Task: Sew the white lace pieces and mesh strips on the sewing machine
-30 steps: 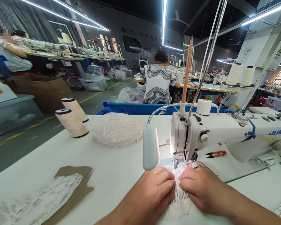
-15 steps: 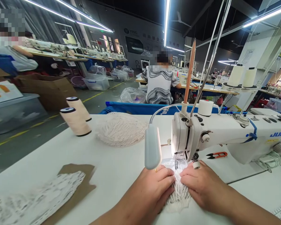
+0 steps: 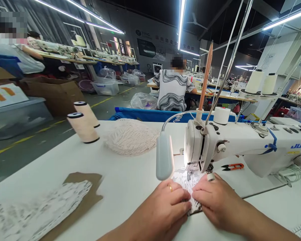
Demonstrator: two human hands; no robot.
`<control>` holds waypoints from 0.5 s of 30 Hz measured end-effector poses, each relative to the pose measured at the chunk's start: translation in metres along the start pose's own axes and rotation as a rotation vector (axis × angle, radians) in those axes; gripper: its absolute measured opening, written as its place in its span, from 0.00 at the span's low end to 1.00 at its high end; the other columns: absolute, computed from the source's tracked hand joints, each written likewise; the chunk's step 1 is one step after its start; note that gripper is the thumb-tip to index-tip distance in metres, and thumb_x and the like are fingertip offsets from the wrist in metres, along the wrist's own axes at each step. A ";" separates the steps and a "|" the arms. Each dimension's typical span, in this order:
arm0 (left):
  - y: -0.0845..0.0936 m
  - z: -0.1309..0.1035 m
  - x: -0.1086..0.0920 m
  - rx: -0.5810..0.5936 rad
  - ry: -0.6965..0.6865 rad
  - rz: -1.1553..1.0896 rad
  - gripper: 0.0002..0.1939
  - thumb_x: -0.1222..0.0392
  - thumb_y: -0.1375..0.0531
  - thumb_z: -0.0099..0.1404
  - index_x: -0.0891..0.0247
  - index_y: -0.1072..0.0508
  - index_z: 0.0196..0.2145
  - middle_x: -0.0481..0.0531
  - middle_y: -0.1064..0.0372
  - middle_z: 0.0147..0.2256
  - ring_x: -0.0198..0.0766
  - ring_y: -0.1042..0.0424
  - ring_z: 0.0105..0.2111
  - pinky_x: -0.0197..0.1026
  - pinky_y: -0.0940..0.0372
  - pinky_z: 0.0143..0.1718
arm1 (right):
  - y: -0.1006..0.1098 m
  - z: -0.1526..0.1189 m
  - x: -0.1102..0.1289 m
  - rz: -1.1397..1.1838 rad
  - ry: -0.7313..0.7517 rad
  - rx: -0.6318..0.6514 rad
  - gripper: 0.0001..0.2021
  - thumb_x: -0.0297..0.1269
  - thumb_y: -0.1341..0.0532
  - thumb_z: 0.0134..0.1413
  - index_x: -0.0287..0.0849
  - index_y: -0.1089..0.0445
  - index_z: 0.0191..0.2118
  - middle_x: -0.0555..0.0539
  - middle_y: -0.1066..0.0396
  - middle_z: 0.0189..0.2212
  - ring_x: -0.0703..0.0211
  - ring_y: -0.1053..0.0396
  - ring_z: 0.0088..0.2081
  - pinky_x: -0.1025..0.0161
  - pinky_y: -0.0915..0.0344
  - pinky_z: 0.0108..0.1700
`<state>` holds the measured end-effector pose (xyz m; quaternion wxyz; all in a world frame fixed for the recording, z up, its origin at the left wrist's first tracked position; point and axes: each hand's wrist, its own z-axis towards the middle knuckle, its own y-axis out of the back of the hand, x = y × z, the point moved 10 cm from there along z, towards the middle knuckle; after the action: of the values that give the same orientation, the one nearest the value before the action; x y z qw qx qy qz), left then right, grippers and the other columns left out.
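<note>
A piece of white lace (image 3: pixel 182 176) lies beneath the needle and presser foot of a white sewing machine (image 3: pixel 237 135). My left hand (image 3: pixel 168 201) is closed, its fingers bent down on the lace's left side; a ring shows on one finger. On the right side, my right hand (image 3: pixel 217 198) pinches the lace close to the presser foot. The fingertips of both hands nearly meet, and the lace under them is partly hidden. Just above my left hand hangs a lit grey lamp head (image 3: pixel 165 157).
Two thread cones (image 3: pixel 84 129) stand beside a lace pile (image 3: pixel 131 137) at the table's back. More lace (image 3: pixel 47 211) lies on brown paper at the left front. Red-handled thread snips (image 3: pixel 233 166) rest under the machine arm. A co-worker (image 3: pixel 173 88) sits ahead.
The gathered lace end that stuck out toward me between my hands no longer shows; the lace there looks flatter. My fingers have shifted slightly and come closer together. The camera view has tilted a little.
</note>
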<state>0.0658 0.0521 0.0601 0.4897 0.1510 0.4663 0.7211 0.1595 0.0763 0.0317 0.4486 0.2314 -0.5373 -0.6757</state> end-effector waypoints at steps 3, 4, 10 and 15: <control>-0.002 -0.006 0.004 -0.052 -0.005 0.032 0.12 0.69 0.45 0.74 0.57 0.23 0.41 0.49 0.21 0.38 0.42 0.26 0.35 0.46 0.35 0.40 | 0.001 -0.001 0.003 -0.012 0.014 -0.003 0.11 0.22 0.41 0.61 0.46 0.29 0.43 0.47 0.22 0.43 0.52 0.29 0.41 0.55 0.38 0.45; -0.004 -0.008 0.007 -0.084 -0.010 0.050 0.12 0.68 0.46 0.74 0.56 0.23 0.41 0.49 0.21 0.38 0.42 0.27 0.35 0.46 0.36 0.39 | 0.001 -0.001 0.003 -0.018 0.012 -0.005 0.11 0.22 0.41 0.61 0.46 0.30 0.43 0.46 0.22 0.43 0.52 0.29 0.41 0.55 0.38 0.44; -0.012 -0.015 0.015 -0.121 0.000 0.138 0.13 0.69 0.47 0.74 0.57 0.23 0.40 0.49 0.21 0.37 0.43 0.27 0.34 0.47 0.37 0.37 | 0.005 -0.001 0.004 -0.030 0.021 -0.039 0.10 0.22 0.41 0.60 0.46 0.30 0.41 0.47 0.21 0.42 0.52 0.29 0.41 0.55 0.38 0.45; -0.007 -0.010 0.007 -0.026 -0.012 0.114 0.15 0.74 0.48 0.71 0.59 0.25 0.38 0.49 0.21 0.37 0.42 0.27 0.34 0.47 0.35 0.38 | 0.006 -0.001 0.006 -0.029 0.025 -0.062 0.10 0.22 0.41 0.60 0.44 0.30 0.41 0.47 0.22 0.42 0.53 0.29 0.41 0.55 0.38 0.45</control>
<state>0.0600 0.0538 0.0473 0.4525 0.1754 0.4446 0.7529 0.1596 0.0706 0.0374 0.4522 0.2337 -0.5070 -0.6955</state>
